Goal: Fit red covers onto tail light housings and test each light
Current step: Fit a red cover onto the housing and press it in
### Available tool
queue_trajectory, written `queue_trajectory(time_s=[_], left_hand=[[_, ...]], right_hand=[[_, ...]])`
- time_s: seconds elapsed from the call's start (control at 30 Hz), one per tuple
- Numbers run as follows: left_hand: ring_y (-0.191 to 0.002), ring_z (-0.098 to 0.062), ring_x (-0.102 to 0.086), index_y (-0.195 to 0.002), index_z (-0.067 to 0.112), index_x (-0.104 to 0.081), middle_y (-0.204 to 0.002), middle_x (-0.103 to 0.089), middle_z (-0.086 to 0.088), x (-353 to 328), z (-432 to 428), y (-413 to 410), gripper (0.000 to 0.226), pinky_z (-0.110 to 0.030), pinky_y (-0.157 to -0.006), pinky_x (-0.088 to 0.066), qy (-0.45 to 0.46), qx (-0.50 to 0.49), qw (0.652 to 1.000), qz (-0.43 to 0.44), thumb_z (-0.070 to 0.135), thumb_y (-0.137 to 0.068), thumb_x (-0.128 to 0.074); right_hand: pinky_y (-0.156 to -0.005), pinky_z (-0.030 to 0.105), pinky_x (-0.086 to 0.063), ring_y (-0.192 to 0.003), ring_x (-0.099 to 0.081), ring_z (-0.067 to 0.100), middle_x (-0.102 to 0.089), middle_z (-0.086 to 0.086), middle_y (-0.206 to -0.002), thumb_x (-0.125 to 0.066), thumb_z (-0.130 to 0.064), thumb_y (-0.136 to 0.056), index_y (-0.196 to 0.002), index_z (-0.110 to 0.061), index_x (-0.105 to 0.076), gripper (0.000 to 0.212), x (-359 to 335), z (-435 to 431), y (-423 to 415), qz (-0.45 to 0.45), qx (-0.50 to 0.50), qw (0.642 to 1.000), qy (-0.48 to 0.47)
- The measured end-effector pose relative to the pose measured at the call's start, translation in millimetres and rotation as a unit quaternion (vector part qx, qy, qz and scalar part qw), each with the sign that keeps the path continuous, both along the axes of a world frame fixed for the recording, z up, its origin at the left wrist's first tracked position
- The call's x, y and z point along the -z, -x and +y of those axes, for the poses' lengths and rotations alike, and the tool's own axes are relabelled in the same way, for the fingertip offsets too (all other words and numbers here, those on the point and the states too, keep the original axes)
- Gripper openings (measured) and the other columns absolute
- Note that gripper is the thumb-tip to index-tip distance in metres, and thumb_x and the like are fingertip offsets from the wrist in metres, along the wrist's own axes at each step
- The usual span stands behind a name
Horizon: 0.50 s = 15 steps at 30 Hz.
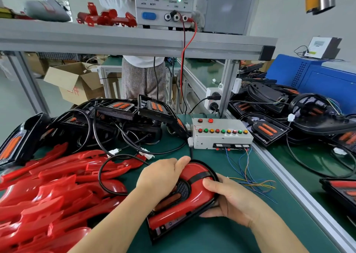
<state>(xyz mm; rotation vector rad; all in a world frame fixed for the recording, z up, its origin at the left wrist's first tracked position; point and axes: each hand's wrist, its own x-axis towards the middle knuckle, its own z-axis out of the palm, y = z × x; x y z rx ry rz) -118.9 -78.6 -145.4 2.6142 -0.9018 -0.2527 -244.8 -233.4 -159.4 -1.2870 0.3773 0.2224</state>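
— Both hands grasping the same piece?

— Yes. The left hand [161, 177] lies over the far-left part of the red cover [192, 200], with the thumb stretched to its far end and the fingers curled down over its inner edge. The right hand [231, 198] clasps the right rim of the tail light housing [157, 231], thumb on top of the cover, fingers curled beneath.

— Where is it?

— On the green mat [202, 239], near centre, just nearer than the test box [221, 139].

— Counts?

— One housing held, with one cover on it. One test box, which has two red buttons in its far row and nine in the near row: red, green, orange, three times over. One power supply [163, 4] on the shelf [115, 38], with four knobs and one green lamp lit. One cardboard box [75, 81] on the floor, far left. The loose red covers [48, 195] heaped at the left overlap too much to count. So do the black housings [115, 114] heaped far left and the right-hand housings [269, 129] on the neighbouring bench.

— And the held piece itself?

— The cover is glossy red, curved like a hook, and sits inside a black rim. One black band crosses its far bend. Inside the curve are a black mesh patch and an orange strip. A black cable [102, 175] lies in a loop just left of it, over the loose covers.
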Motion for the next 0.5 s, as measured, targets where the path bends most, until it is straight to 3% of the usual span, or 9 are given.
queue_trajectory(time_s=[0.1,0.17,0.27,0.3,0.4,0.5], left_hand=[[-0.133,-0.023,-0.036,-0.142,0.021,-0.037,-0.141,-0.043,-0.003,-11,1,12,0.066,-0.038,-0.11,-0.03,0.01,0.025,0.999,-0.045,0.058,-0.094,-0.01],[-0.145,-0.025,-0.015,-0.149,0.027,-0.022,-0.156,-0.023,-0.004,-13,0,31,0.059,-0.04,-0.118,-0.012,0.02,0.053,0.997,-0.053,0.053,-0.098,-0.006],[-0.148,-0.029,0.008,-0.15,0.034,-0.004,-0.162,0.007,0.0,-3,-1,60,0.095,-0.051,-0.118,0.002,-0.046,0.071,0.994,-0.074,0.068,-0.069,0.029],[-0.148,-0.027,0.011,-0.152,0.031,0.002,-0.161,0.011,0.003,0,-1,62,0.101,-0.052,-0.118,0.003,-0.047,0.048,0.995,-0.073,0.07,-0.063,0.031],[-0.148,-0.021,0.01,-0.151,0.028,0.011,-0.161,0.012,0.006,10,-1,67,0.087,-0.052,-0.117,0.001,-0.041,0.018,0.993,-0.109,0.067,-0.074,0.023],[-0.147,-0.017,0.009,-0.151,0.03,0.013,-0.161,0.011,0.009,10,0,75,0.087,-0.049,-0.117,0.002,-0.026,0.007,0.988,-0.151,0.061,-0.071,0.027]], right_hand=[[-0.076,0.046,-0.059,-0.085,-0.07,0.033,-0.072,0.016,-0.101,-0.077,-0.027,-0.069,-0.127,-0.012,-0.052,0.064,-5,1,1,-0.007,0.017,1.0,0.019],[-0.076,0.047,-0.059,-0.083,-0.069,0.033,-0.071,0.016,-0.102,-0.08,-0.023,-0.073,-0.128,-0.011,-0.052,0.062,-6,2,1,-0.009,0.027,1.0,0.011],[-0.068,0.042,-0.059,-0.082,-0.071,0.032,-0.072,0.019,-0.103,-0.078,-0.026,-0.074,-0.123,-0.013,-0.058,0.055,-7,4,4,-0.021,0.024,1.0,0.002],[-0.068,0.041,-0.059,-0.083,-0.071,0.032,-0.071,0.019,-0.105,-0.08,-0.026,-0.073,-0.121,-0.014,-0.06,0.054,-7,5,4,-0.024,0.022,0.999,-0.001],[-0.077,0.043,-0.057,-0.094,-0.07,0.032,-0.069,0.018,-0.116,-0.08,-0.026,-0.071,-0.125,-0.017,-0.059,0.058,-5,4,7,-0.04,0.011,0.999,-0.007],[-0.076,0.042,-0.058,-0.099,-0.069,0.031,-0.067,0.015,-0.121,-0.08,-0.024,-0.073,-0.128,-0.016,-0.056,0.061,-2,3,9,-0.054,0.014,0.998,-0.022]])
